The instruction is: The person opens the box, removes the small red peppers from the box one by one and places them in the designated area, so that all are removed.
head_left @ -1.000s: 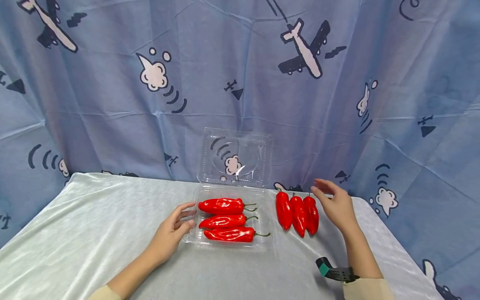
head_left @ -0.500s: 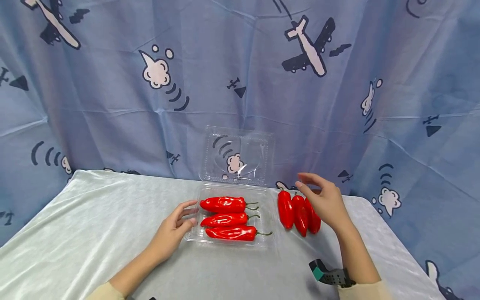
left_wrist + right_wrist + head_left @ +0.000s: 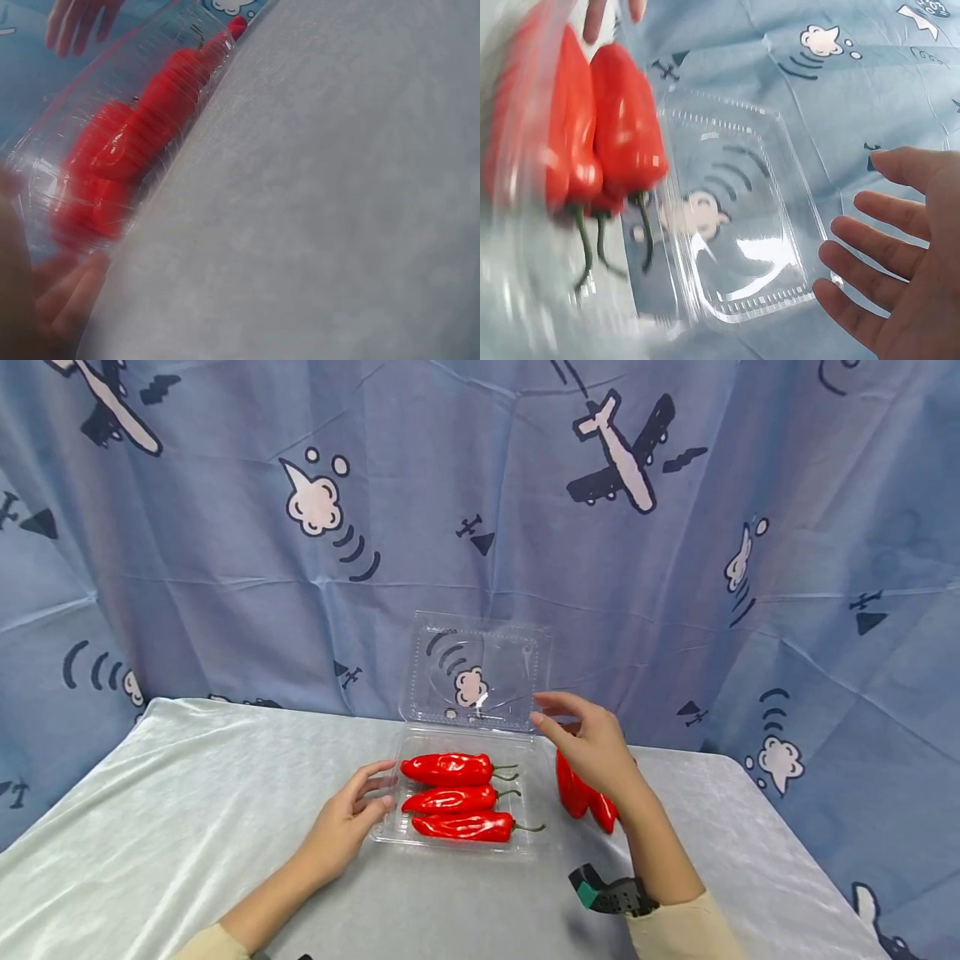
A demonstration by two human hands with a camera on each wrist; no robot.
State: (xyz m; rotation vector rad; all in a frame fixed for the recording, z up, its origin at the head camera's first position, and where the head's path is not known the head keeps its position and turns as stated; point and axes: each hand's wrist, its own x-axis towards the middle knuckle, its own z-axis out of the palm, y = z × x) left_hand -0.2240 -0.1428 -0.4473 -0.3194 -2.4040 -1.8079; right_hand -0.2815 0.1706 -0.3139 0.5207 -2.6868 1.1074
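Note:
On the table sits a clear plastic clamshell box (image 3: pixel 536 839) holding three red peppers with green stems, lying crosswise; the middle one is a red pepper (image 3: pixel 450 799). Its transparent lid (image 3: pixel 517 672) stands raised at the back. My left hand (image 3: pixel 345 827) rests against the box's left edge, thumb and relaxed fingers spread along it; the left wrist view has these fingers (image 3: pixel 71 296) at the box's end. Fingers extended and holding nothing, my right hand (image 3: pixel 588 743) is beside the lid's lower right corner. In the right wrist view, the right hand (image 3: pixel 900 247) reaches toward the lid (image 3: pixel 742 217).
More red peppers (image 3: pixel 573 793) lie right of the box, partly hidden behind my right hand. A pale cloth (image 3: pixel 247 777) covers the table. Directly behind hangs a blue curtain (image 3: pixel 405 468) printed with airplanes. A dark strap (image 3: pixel 618 893) wraps my right wrist.
My right hand has moved left from over the loose peppers to the lid's side, now covering part of those peppers. My left hand and the box stay in place.

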